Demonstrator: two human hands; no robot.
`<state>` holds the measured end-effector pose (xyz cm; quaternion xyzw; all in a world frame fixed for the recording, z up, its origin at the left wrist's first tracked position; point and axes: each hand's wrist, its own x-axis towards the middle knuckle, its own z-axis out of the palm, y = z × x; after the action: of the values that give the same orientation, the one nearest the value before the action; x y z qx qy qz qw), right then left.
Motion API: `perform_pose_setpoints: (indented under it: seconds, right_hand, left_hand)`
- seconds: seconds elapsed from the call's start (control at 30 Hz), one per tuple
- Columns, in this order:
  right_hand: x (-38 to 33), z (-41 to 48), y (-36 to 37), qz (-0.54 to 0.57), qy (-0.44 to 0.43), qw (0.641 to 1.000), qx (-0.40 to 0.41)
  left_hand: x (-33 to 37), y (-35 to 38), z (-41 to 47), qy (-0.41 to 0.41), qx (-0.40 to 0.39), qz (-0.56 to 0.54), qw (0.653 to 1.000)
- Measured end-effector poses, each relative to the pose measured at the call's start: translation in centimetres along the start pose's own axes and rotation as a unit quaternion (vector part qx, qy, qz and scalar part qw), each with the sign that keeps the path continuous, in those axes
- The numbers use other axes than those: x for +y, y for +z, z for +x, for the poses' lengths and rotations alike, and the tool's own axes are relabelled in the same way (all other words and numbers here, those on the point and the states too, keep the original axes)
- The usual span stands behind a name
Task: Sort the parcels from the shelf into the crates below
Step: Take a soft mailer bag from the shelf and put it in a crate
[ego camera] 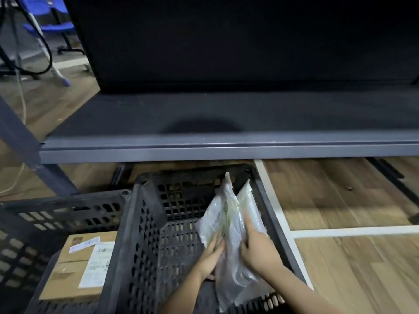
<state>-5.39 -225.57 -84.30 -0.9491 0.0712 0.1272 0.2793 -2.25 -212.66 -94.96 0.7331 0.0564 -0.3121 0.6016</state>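
Both my hands reach down into a black perforated crate (145, 225) on the floor. Grey plastic mailer bags (229, 214) stand upright against the crate's right wall. My left hand (212, 257) grips one bag from the left side. On the bags' right face, my right hand (254, 248) presses with fingers spread. A second black crate (45, 218) stands to the left and holds a brown cardboard box (77, 266) with a white label. The dark grey shelf (226, 114) above shows no parcels.
The shelf's front rail (204, 152) overhangs the crates' far edge. A grey shelf leg (20, 141) slants down at left. Wooden floor with white tape lines (353, 232) lies to the right. Cables and a blue chair (52, 26) sit at far left.
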Motion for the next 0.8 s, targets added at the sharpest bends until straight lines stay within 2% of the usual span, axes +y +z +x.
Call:
perform_pose_setpoints:
  seconds: [0.1, 0.17, 0.2, 0.23, 0.3, 0.37, 0.43, 0.47, 0.53, 0.67, 0.8]
  right_hand:
    - [0.3, -0.6, -0.7, -0.058, -0.021, 0.998, -0.006]
    - [-0.2, -1.1, -1.0, -0.09, 0.009, 0.996, -0.007]
    - [0.0, -1.2, -0.7, -0.148, -0.004, 0.988, 0.031]
    - [0.3, -1.0, -0.4, -0.228, -0.046, 0.969, 0.079]
    - [0.2, -0.9, -0.1, -0.353, -0.131, 0.919, 0.115]
    - [0.5, -1.0, -0.7, -0.459, -0.168, 0.869, 0.075]
    - [1.2, -1.3, -1.4, -0.52, -0.138, 0.843, -0.005]
    - [1.7, -1.2, -1.4, -0.554, -0.122, 0.824, -0.019]
    - [1.9, -1.4, -1.1, -0.59, -0.105, 0.799, -0.037]
    - [1.3, -1.2, -1.3, -0.572, -0.11, 0.811, -0.06]
    - [0.0, -1.4, -3.8, -0.503, -0.142, 0.851, -0.047]
  left_hand:
    - [0.8, 2.2, 1.0, 0.039, 0.019, 0.04, 0.998]
    - [1.1, 2.6, 1.3, 0.048, 0.047, 0.079, 0.995]
    - [1.3, 2.5, 1.2, 0.057, 0.061, 0.104, 0.991]
    - [1.7, 2.4, 0.8, 0.071, 0.073, 0.12, 0.988]
    - [2.6, 2.2, 0.0, 0.104, 0.091, 0.131, 0.982]
    - [2.8, 2.0, -0.3, 0.126, 0.068, 0.104, 0.984]
    - [2.3, 1.9, -0.7, 0.121, -0.01, 0.091, 0.989]
    - [1.9, 2.0, -0.9, 0.114, -0.039, 0.114, 0.986]
    - [1.5, 2.0, -1.1, 0.099, -0.049, 0.181, 0.977]
    - [3.5, 0.8, -1.4, 0.072, -0.026, 0.3, 0.951]
    - [8.3, -1.7, -3.6, 0.049, 0.002, 0.381, 0.923]
